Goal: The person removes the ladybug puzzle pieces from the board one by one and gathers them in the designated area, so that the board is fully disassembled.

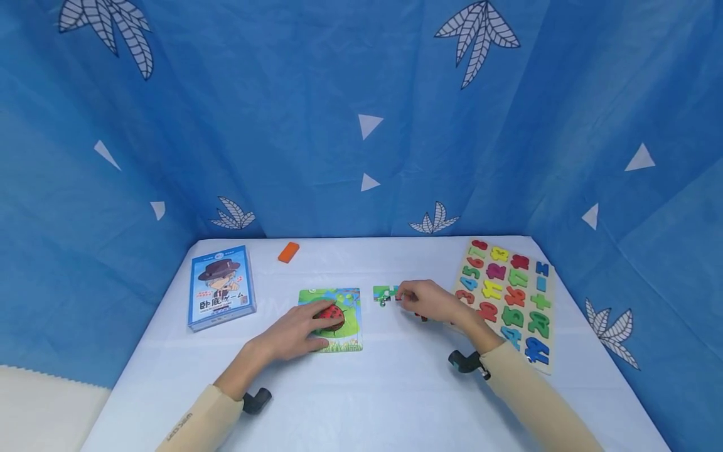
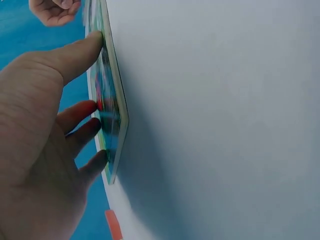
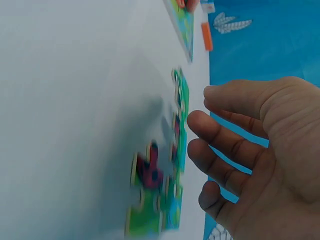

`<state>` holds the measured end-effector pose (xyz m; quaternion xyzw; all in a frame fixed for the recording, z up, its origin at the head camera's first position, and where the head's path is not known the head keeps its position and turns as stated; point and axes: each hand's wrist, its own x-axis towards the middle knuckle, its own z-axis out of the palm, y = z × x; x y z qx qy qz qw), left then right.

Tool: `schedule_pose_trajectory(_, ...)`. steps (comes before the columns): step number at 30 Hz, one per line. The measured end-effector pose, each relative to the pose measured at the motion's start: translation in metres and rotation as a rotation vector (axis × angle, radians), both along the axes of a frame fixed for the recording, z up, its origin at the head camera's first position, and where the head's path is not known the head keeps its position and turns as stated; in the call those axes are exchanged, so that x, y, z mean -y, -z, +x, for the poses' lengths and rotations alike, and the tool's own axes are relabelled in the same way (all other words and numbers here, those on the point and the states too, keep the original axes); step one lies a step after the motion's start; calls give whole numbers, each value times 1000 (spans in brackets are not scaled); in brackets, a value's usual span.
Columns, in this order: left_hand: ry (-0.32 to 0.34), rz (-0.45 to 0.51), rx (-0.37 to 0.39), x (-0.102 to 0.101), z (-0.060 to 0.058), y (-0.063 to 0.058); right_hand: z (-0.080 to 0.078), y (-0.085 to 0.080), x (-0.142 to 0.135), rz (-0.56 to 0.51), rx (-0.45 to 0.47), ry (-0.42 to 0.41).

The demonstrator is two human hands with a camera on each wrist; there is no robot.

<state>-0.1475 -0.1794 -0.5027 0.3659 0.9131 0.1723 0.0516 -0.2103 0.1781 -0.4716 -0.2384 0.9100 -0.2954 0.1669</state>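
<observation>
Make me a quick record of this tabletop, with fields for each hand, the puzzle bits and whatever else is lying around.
Left hand: rests on a flat green picture board showing a red ladybug
Right hand: close to small green-and-red jigsaw pieces, nothing visible in its grip
Pieces: right of the picture board, apart from it
Table left: blue card-game box with a hatted figure
Far edge: orange rectangular block
Table right: pale board of colourful numerals
Surface: white-covered table
</observation>
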Motion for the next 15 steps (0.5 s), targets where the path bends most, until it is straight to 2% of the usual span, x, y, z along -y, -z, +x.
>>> schedule_pose_trajectory(6, -165, -52, 19, 2, -4, 0, 0, 7, 27, -37, -52, -63)
schedule_pose_trajectory(8, -201, -71, 24, 3, -6, 1, 0, 9, 36, -54, -61, -84)
schedule_pose_trajectory(15, -243, -95, 37, 5, -9, 4, 3, 12, 69, -101, -51, -159)
